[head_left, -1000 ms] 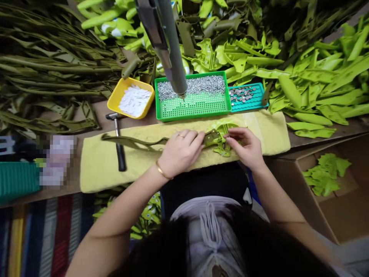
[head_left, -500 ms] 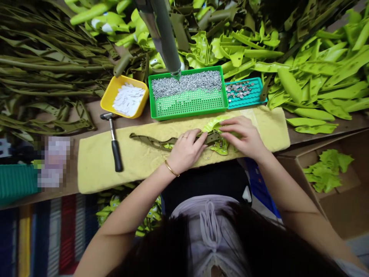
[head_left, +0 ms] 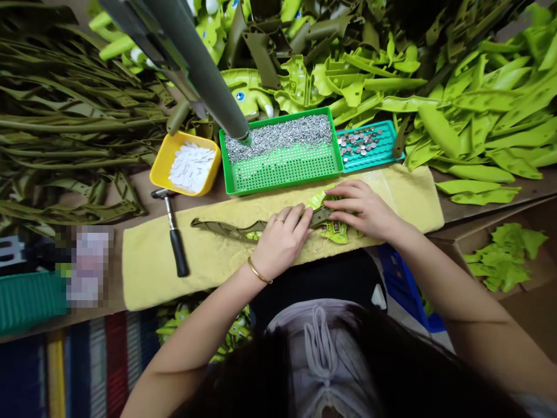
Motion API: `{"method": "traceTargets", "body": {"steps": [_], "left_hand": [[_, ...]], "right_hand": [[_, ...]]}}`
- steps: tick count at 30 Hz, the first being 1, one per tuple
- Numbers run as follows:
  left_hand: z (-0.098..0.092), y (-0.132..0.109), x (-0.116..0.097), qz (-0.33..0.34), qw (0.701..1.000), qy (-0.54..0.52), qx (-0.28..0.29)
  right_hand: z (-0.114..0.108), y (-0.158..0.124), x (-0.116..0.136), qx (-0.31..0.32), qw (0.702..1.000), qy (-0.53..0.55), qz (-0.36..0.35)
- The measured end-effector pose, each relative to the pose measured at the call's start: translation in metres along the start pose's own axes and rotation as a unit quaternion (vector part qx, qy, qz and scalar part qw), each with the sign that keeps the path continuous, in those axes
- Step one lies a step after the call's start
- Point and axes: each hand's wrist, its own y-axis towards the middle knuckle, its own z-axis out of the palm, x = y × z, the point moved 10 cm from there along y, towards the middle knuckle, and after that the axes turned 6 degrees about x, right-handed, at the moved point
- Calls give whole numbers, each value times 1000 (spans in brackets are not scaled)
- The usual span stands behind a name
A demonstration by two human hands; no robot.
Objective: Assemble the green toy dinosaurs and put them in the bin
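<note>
On the yellow cloth [head_left: 152, 261] lies a long olive-green plastic part [head_left: 226, 230], its right end overlapping a bright green shell [head_left: 337, 233] that has small parts and thin wires inside. My left hand [head_left: 282, 238] rests over the middle of the olive part, fingers curled onto it and hiding that stretch. From the right, my right hand [head_left: 363, 209] has its fingers on the green shell and the olive part's right end, with thumb and fingers partly apart. A hammer [head_left: 176, 238] with a black handle lies on the cloth's left part.
Behind the cloth stand a yellow bin [head_left: 157, 165] of white pieces, a green tray [head_left: 282, 168] of screws and a teal tray [head_left: 369, 158] of small metal discs. A grey tool [head_left: 204, 75] hangs over the screws. Piles of olive and green parts surround them.
The view has shifted slightly. The hanging tool sits further left over the screw tray. My right hand's fingers have moved down over the green shell, covering more of it.
</note>
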Motion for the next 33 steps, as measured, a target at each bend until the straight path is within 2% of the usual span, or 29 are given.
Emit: {"method": "traceTargets", "body": {"steps": [6,10,12,16,18,23,29,33], "left_hand": [[4,-4,5,-9,999,-30,13],[2,0,5,-2,1000,7,22],[1,5,4,4,998,24,50],[2,13,-3,29,988,52,144],[1,14,-6,24,983,83,161],[-1,16,-5,19,989,106,100],[7,16,8,69,995,33,57],[8,15,12,18,1000,1,15]], "right_hand": [[6,2,-2,14,1000,-7,12],[4,1,0,0,1000,-28,-5],[3,0,2,-5,999,-38,-18],[2,2,2,-7,998,-44,-33],[0,2,4,-12,998,-49,-45],[1,1,2,-8,997,-55,-45],[4,-1,1,-14,998,-64,-25],[7,-3,3,-18,996,-81,-18]]}}
